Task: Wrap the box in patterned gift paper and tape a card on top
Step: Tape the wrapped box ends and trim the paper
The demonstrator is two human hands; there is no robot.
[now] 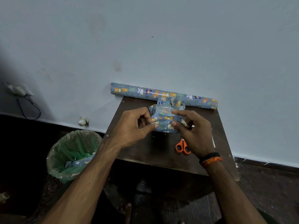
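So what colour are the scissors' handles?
Orange: the scissors lie on the table, seen in the head view.

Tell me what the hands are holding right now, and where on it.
Both hold the wrapped box: the left hand pinches the paper at its left end, the right hand grips its right end.

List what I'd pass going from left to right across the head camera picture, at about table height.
Wall socket → green-lined bin → left hand → wrapped box → right hand
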